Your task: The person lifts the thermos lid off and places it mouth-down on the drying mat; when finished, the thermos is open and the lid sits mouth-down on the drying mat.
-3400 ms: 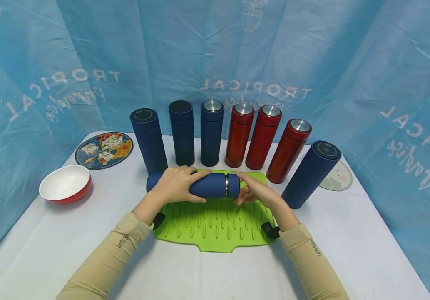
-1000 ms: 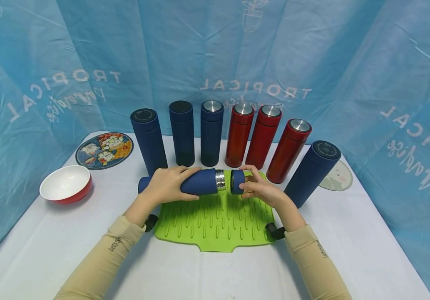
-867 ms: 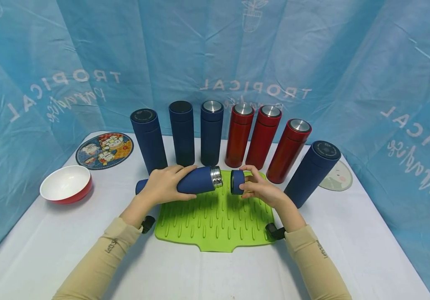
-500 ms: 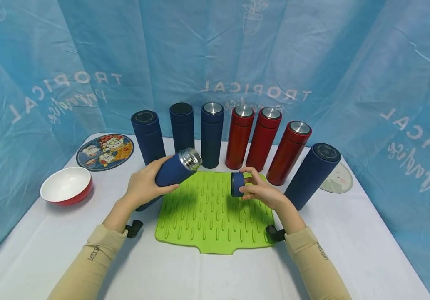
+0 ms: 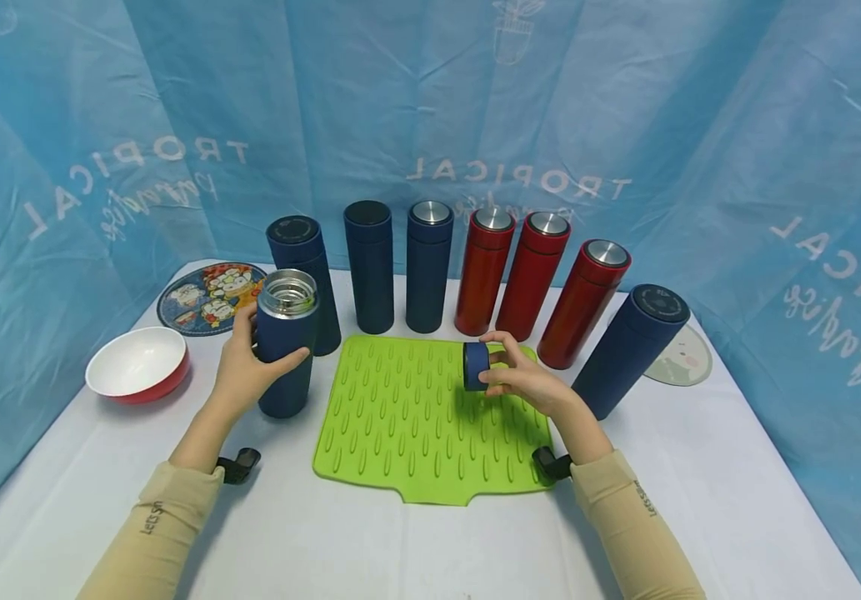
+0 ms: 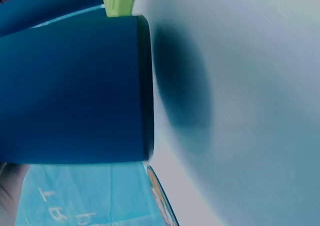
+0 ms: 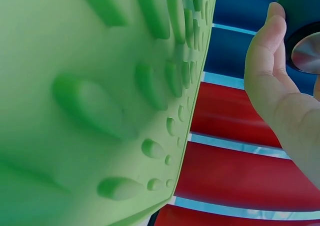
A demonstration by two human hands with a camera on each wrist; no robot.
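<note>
The left hand (image 5: 241, 372) is holding a blue bottle (image 5: 287, 335); the right hand (image 5: 524, 379) is pinching a blue lid (image 5: 476, 367).

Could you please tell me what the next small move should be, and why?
Probably let the left grip lower the open blue bottle gently onto the white table: it is upright and uncapped, and in the left wrist view its base seems slightly off the surface. The right grip holds the blue lid apart, above the green mat.
</note>
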